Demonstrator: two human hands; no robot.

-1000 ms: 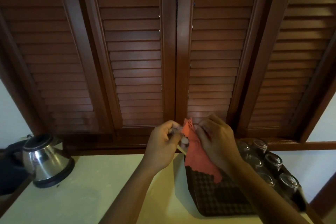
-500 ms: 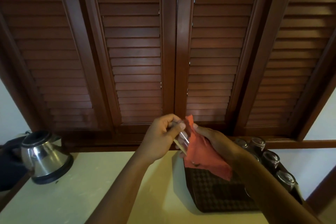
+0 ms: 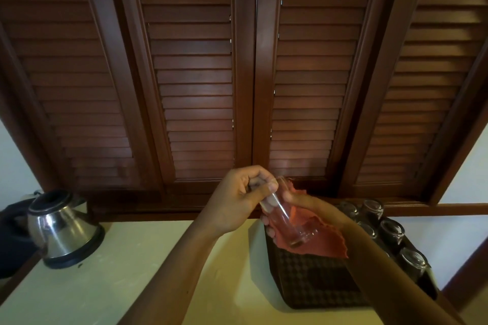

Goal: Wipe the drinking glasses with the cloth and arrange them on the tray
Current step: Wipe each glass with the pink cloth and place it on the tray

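my left hand (image 3: 237,203) pinches the glass (image 3: 286,215) at its upper end; my right hand (image 3: 295,208) cups it in the cloth (image 3: 324,240). i judge wiping is in hand; next comes the tray (image 3: 311,280) below.

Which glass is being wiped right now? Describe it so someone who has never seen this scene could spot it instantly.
Start at the dark tray on the right of the pale countertop, below the wooden shutters. Just above its far left corner, the left hand and right hand hold one clear glass tilted against an orange cloth. The other glasses stand upside down along the tray's right side.
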